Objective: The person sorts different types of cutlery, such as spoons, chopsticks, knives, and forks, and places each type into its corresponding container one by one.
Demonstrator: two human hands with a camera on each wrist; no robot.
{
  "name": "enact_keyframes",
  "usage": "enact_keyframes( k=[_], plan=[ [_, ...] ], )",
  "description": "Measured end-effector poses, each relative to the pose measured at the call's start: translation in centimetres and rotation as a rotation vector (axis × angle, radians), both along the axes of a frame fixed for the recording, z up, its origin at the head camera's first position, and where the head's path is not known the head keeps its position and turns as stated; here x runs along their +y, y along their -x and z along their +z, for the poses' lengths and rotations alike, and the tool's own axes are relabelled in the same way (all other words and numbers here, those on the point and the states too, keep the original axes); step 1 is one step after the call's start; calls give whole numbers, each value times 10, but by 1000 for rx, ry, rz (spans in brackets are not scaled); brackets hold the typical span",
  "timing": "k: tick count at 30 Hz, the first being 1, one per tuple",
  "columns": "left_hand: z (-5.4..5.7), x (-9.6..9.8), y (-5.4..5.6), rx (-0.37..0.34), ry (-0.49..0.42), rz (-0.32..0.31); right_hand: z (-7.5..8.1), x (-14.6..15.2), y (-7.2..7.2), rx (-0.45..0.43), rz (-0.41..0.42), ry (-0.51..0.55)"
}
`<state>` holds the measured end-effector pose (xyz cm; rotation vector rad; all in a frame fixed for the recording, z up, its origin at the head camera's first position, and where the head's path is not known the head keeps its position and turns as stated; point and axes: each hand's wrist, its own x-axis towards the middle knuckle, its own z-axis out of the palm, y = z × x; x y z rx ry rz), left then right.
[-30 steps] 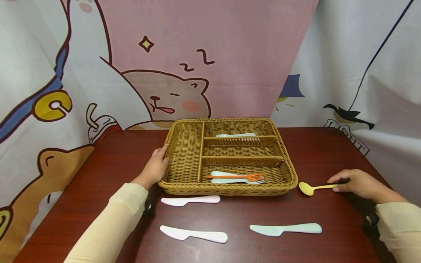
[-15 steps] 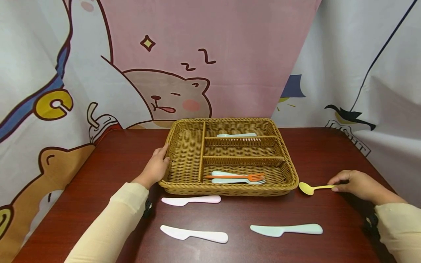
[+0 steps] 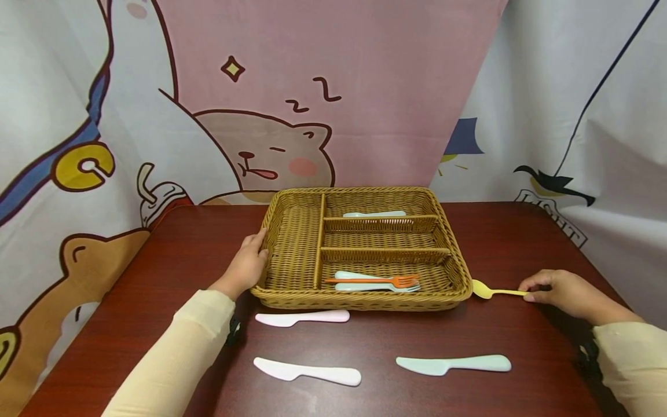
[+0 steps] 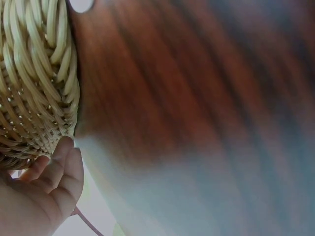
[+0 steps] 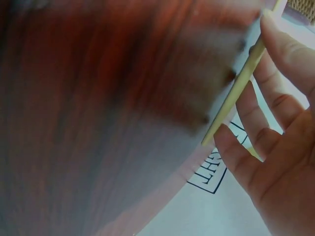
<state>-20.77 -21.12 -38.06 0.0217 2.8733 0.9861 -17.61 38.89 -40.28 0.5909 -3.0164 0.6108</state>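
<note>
In the head view my right hand (image 3: 567, 294) pinches the handle of a yellow spoon (image 3: 483, 289) between thumb and fingers. The spoon's bowl is close by the right end of a wicker cutlery basket (image 3: 365, 300). From the right wrist view, the spoon's handle (image 5: 236, 91) runs slantwise along the fingertips. My left hand (image 3: 246, 266) holds the basket's left rim. In the left wrist view its fingers (image 4: 69, 177) lie against the woven side. An orange fork (image 3: 372, 281) and pale cutlery (image 3: 359, 287) lie in the basket's front compartment.
A pale utensil (image 3: 374, 214) lies in the basket's back right compartment. Before the basket on the dark red table (image 3: 177, 278) are a pink knife (image 3: 302, 317), a white knife (image 3: 307, 371) and a mint knife (image 3: 453, 364). A printed curtain (image 3: 391, 87) hangs behind.
The yellow spoon's bowl has shifted slightly left and away from me, toward the basket, with my right hand on its handle. My left hand stays at the basket's rim.
</note>
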Motion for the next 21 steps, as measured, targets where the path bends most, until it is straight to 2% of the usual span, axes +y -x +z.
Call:
enact_keyframes(
  k=[10, 15, 21],
  plan=[
    [0, 0, 0, 11, 16, -2, 8, 1, 5, 74, -71, 1],
    [0, -1, -1, 3, 11, 1, 15, -4, 7, 183, -77, 28],
    [1, 0, -2, 8, 13, -6, 24, -11, 9, 257, -114, 54]
  ],
)
